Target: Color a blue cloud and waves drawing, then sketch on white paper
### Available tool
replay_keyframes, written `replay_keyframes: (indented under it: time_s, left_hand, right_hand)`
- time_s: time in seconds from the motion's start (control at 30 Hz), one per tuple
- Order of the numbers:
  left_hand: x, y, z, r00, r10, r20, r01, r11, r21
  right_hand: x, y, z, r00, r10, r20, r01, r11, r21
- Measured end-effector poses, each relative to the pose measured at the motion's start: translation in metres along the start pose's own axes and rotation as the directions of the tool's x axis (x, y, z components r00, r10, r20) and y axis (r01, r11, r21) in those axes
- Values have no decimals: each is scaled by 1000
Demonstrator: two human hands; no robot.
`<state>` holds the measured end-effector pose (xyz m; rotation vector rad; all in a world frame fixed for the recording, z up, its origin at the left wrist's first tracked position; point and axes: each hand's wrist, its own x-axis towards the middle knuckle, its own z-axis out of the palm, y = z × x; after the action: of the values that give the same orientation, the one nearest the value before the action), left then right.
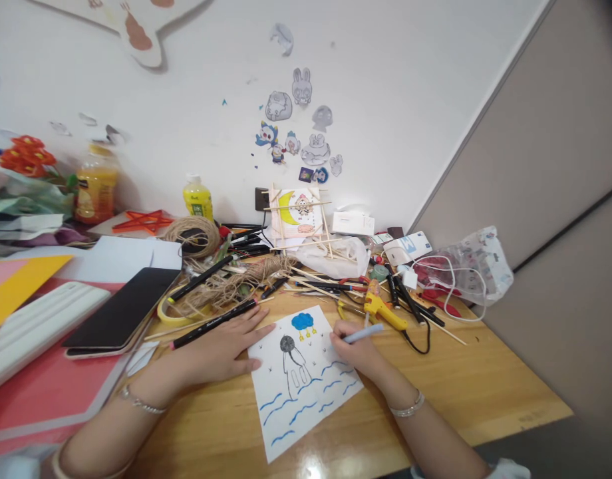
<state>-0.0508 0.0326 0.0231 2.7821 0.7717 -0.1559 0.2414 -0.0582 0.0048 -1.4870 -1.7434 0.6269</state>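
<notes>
A white sheet of paper (306, 392) lies on the wooden desk (485, 392). It bears a drawing of a grey figure, a blue cloud and blue wavy lines. My left hand (226, 349) lies flat with fingers spread, pressing the paper's left edge. My right hand (356, 349) is closed around a light blue marker (363, 332), its tip down on the paper's right side near the waves. A black marker (213, 324) lies just beyond my left hand.
Behind the paper lie a yellow glue gun (383, 311), several markers and sticks, twine (226, 283), a small stick frame with a drawing (301, 216), a black tablet (124, 309), coloured card (41, 399), two drink bottles (197, 198) and a plastic bag (470, 263).
</notes>
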Motion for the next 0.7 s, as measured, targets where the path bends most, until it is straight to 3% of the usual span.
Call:
replay_keyframes:
  time_s: [0.37, 0.7]
  left_hand:
    - [-2, 5, -3, 1000, 0, 4, 0, 1000, -22]
    - [-1, 2, 1, 1000, 5, -19, -6, 1000, -26]
  right_hand:
    - [-13, 5, -8, 998, 40, 51, -45, 994, 104]
    - [-15, 13, -8, 1000, -19, 5, 19, 1000, -13]
